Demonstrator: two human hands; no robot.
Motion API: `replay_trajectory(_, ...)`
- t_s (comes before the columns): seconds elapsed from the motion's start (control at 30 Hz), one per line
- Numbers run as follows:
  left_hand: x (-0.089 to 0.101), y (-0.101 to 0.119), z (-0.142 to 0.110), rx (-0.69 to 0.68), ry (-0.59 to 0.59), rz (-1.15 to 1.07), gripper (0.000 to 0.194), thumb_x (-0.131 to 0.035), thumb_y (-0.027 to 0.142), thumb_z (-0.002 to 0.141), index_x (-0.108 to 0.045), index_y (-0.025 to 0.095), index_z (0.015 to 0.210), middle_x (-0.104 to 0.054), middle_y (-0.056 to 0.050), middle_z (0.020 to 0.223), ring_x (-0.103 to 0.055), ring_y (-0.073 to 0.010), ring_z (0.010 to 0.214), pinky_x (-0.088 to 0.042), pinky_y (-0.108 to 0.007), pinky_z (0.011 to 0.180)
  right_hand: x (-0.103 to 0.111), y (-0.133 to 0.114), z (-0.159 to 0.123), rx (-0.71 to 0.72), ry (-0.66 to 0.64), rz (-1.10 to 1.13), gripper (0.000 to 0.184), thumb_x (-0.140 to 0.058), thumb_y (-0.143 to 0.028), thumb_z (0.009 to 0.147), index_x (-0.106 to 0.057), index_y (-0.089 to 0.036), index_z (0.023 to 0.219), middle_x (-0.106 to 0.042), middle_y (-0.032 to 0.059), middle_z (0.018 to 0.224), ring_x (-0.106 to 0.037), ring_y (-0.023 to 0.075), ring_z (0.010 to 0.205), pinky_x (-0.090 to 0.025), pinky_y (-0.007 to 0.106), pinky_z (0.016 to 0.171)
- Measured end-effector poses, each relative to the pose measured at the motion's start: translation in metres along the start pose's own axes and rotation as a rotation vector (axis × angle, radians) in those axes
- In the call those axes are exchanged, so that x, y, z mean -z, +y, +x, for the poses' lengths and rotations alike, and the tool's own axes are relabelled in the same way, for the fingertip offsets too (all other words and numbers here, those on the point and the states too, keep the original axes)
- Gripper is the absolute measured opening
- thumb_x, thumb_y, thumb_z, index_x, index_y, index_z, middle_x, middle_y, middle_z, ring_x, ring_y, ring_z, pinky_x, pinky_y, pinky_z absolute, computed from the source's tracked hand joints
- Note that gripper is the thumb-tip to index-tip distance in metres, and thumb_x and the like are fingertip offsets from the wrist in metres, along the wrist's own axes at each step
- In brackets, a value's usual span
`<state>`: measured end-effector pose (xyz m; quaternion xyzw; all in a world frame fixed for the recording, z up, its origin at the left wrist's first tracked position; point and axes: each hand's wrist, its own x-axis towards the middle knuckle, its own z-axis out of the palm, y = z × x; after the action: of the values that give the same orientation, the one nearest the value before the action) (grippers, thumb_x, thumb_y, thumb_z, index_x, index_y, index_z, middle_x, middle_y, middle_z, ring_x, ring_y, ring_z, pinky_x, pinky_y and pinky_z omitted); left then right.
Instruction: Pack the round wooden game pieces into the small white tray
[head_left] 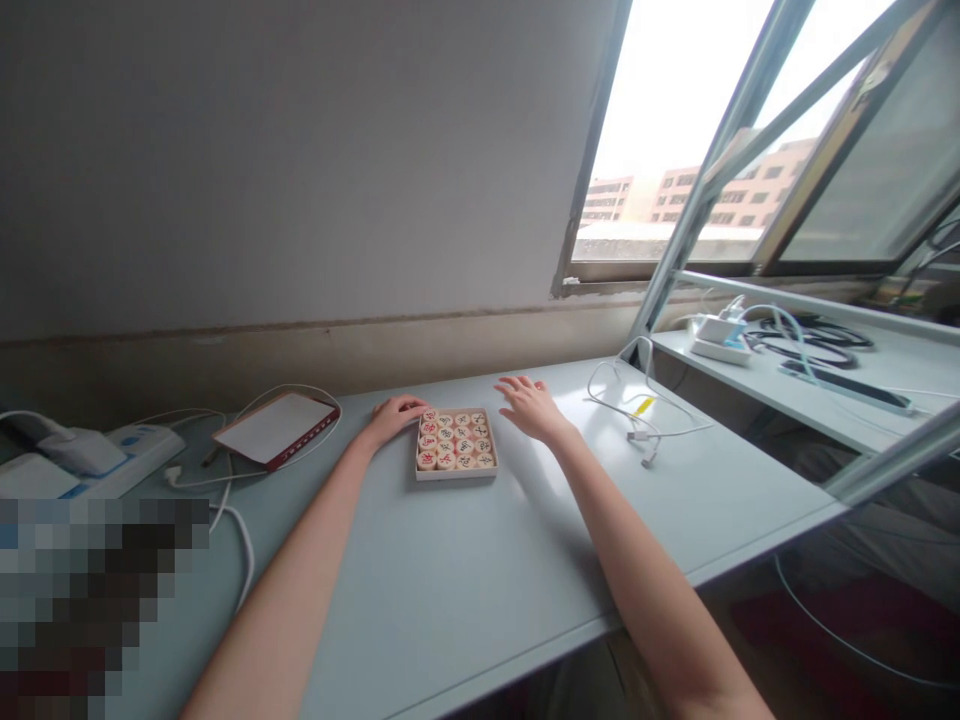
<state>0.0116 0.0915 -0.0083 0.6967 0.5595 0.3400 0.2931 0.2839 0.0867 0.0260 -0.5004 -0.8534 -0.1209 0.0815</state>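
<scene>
A shallow white box (457,474) lies on the table, filled with rows of round Chinese chess pieces (463,447) marked in red and black characters. At its back left corner my left hand (394,416) has its fingers bent together, the tips on a red-marked chess piece (430,414) that sits slightly higher than those beside it. To the right of the box, my right hand (529,404) hovers above the table, fingers spread and holding nothing; its shadow falls below.
On the left lie a white-topped dark red box lid (277,430) and a power strip (124,460) with cables. White charging cables (637,435) are on the right. Beyond a metal post (690,220), another desk (825,375) holds chargers, black cable and a phone. A wall runs behind.
</scene>
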Motion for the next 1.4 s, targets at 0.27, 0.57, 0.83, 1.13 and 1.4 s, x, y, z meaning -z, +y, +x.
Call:
replay_trajectory(0.27,0.000,0.000,-0.001,0.008,0.022,0.036,0.031,-0.052,0.043,0.066,-0.068,0.021,0.080,-0.067,-0.003,0.092,-0.056,-0.0224,0.091,-0.038,-0.032,0.086,-0.010,0.003,-0.002,-0.050,-0.006,0.004,0.042,-0.038,-0.011,0.082,-0.042,-0.019,0.123,-0.039,0.0102,0.130,-0.035,0.0240,0.115,-0.020,0.048,0.095)
replay_trajectory(0.57,-0.001,0.004,-0.001,0.009,0.023,-0.022,0.029,-0.055,0.042,0.064,-0.068,0.020,0.077,-0.068,-0.004,0.089,-0.057,-0.0229,0.091,-0.040,-0.031,0.084,0.035,-0.063,0.000,0.428,-0.126,0.526,0.029,-0.058,-0.015,0.072,-0.057,-0.026,0.099,-0.058,0.0011,0.097,-0.053,0.0168,0.091,-0.038,0.026,0.075)
replay_trajectory(0.83,0.000,0.001,0.001,0.018,0.019,-0.013,0.031,-0.054,0.044,0.063,-0.068,0.020,0.078,-0.067,-0.004,0.090,-0.056,-0.0230,0.091,-0.039,-0.032,0.086,0.031,-0.062,0.001,0.433,-0.319,0.733,0.035,-0.060,-0.013,0.065,-0.057,-0.023,0.099,-0.059,0.0001,0.095,-0.054,0.0137,0.083,-0.040,0.020,0.064)
replay_trajectory(1.13,-0.001,-0.003,0.002,-0.014,0.003,0.038,0.036,-0.051,0.048,0.067,-0.067,0.021,0.082,-0.066,-0.004,0.092,-0.056,-0.0221,0.091,-0.037,-0.032,0.086,0.040,-0.044,0.001,0.297,-0.190,0.578,0.021,-0.065,-0.032,0.067,-0.062,-0.022,0.086,-0.060,0.0009,0.087,-0.054,0.0151,0.079,-0.036,0.022,0.066)
replay_trajectory(1.4,0.000,0.001,-0.001,-0.014,0.000,0.030,0.036,-0.051,0.049,0.067,-0.067,0.021,0.081,-0.066,-0.004,0.092,-0.056,-0.0224,0.091,-0.038,-0.031,0.084,0.033,0.011,-0.015,-0.230,-0.197,0.020,0.017,-0.056,-0.021,0.070,-0.059,-0.019,0.087,-0.060,0.0085,0.095,-0.052,0.0227,0.091,-0.034,0.029,0.068)
